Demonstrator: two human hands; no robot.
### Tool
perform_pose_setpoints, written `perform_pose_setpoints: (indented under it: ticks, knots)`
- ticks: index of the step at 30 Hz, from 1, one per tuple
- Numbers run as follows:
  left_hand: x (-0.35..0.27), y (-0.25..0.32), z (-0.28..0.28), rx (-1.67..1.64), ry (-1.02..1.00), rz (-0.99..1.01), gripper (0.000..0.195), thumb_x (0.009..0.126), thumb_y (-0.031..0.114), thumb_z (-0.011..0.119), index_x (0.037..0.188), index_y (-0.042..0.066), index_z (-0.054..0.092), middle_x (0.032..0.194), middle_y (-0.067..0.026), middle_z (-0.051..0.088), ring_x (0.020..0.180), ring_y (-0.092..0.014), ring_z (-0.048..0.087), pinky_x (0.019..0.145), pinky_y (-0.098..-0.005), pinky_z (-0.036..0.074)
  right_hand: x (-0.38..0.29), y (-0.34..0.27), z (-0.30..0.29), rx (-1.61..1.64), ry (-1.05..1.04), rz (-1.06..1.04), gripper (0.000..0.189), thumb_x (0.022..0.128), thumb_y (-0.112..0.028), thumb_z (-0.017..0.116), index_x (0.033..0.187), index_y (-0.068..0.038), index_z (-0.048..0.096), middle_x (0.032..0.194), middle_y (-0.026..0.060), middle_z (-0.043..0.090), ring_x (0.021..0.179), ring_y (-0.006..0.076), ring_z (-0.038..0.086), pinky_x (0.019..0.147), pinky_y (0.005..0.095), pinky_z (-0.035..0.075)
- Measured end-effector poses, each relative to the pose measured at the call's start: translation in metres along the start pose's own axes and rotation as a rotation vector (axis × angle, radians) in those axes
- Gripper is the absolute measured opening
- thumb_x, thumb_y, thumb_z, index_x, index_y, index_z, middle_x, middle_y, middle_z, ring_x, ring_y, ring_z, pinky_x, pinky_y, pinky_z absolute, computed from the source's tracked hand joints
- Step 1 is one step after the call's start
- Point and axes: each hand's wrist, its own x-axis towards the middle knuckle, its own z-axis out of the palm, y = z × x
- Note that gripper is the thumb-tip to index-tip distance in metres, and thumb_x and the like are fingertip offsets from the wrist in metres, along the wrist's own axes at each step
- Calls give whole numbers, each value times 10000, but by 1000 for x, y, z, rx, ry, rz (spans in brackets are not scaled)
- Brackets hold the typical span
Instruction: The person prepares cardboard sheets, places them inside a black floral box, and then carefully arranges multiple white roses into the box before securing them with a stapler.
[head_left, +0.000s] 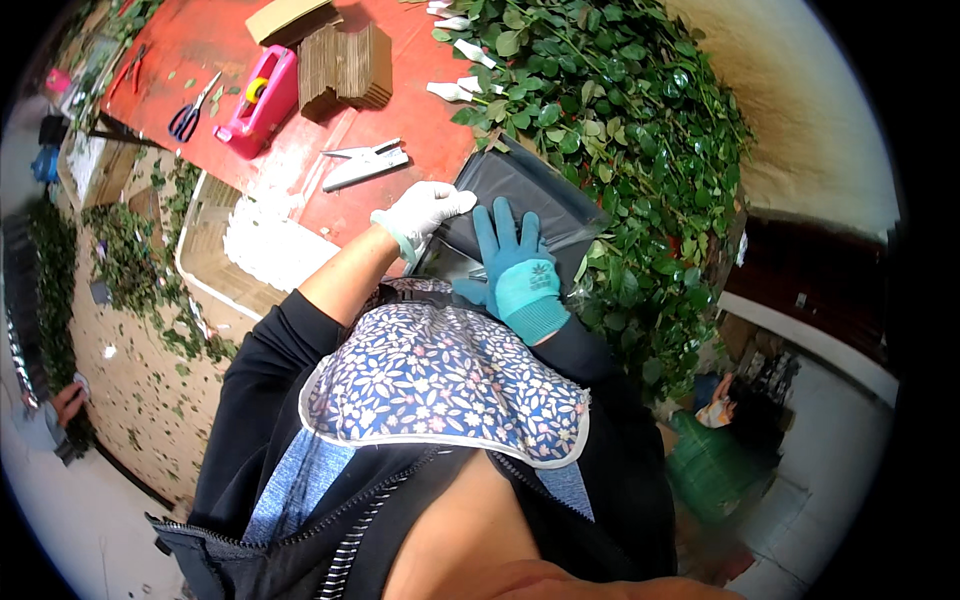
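Note:
Close in front of my body lies a stack of dark plastic sheets or sleeves (517, 176) on the red table. My left hand (424, 214), in a thin white glove, pinches the near left edge of the stack between thumb and fingers. Flat on the dark plastic rests my right hand (517, 255), in a teal coated work glove with its fingers spread. A silver stapler (365, 165) lies beyond my left hand. To the right are leafy rose stems (630, 150), several with buds in white mesh sleeves (450, 91).
A pink tape dispenser (259, 101), folded cardboard pieces (345, 67), scissors (195, 109) and red-handled pliers (129, 73) lie on the red table (202, 37). Left of me stands a basket (217, 289) holding white netting. A person in green (720, 465) is at lower right; another person's hand (69, 401) shows far left.

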Motion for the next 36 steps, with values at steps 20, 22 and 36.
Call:
perform_pose_setpoints:
  ticks: [20, 22, 36]
  knots:
    - [-18, 9, -86, 1723, 468, 70, 1161, 575, 443, 888, 1492, 68, 284, 1449, -168, 415, 1341, -343, 385, 1144, -498, 279, 6, -15, 39, -5, 112, 231, 756, 814, -269, 692, 1492, -245, 359, 1553, 105, 308, 1309, 499, 384, 983, 617, 421]
    - [-10, 11, -91, 1774, 449, 96, 1141, 588, 436, 886, 1487, 72, 285, 1389, -155, 477, 1295, -332, 444, 1107, -508, 317, 8, -16, 36, 76, 109, 249, 598, 884, -161, 529, 1463, -247, 407, 1554, 90, 314, 1308, 526, 376, 978, 661, 394]
    - [-16, 26, -136, -7, -308, -153, 630, 827, 394, 743, 1296, 29, 534, 1029, -70, 645, 847, -157, 606, 718, -290, 508, 23, -27, 18, 97, -139, 367, 792, 841, -56, 526, 1466, -496, 318, 1556, 121, 270, 1343, 563, 311, 999, 685, 388]
